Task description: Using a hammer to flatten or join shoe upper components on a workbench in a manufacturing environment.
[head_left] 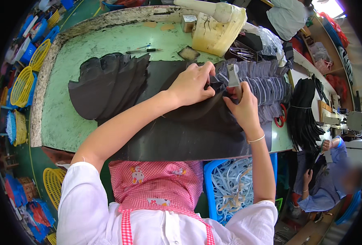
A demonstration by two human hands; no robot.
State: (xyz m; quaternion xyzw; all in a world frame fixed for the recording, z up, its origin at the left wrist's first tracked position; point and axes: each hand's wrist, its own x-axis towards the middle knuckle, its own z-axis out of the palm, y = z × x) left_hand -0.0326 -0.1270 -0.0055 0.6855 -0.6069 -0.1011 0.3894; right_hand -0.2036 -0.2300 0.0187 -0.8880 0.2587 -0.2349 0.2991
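Note:
My left hand point(193, 83) is closed in a pinch on the edge of a dark, soft sheet piece point(205, 112) that bulges up over the work surface. Close beside it, my right hand point(244, 106) grips a flat grey metal tool point(233, 75), its kind not clear, with the fingertips near the same edge. Overlapping rows of dark cut pieces with pale edges point(266, 83) lie just beyond and to the right of my hands. On the left, a fanned stack of dark curved pieces point(101, 87) rests on the green tabletop point(62, 122).
Red-handled scissors point(281, 116) lie right of the rows. A yellowed container point(217, 34) and a pen point(144, 50) are at the back. Below the table's front edge stands a blue basket point(208, 192) of pale strips. A co-worker point(326, 179) sits at the right.

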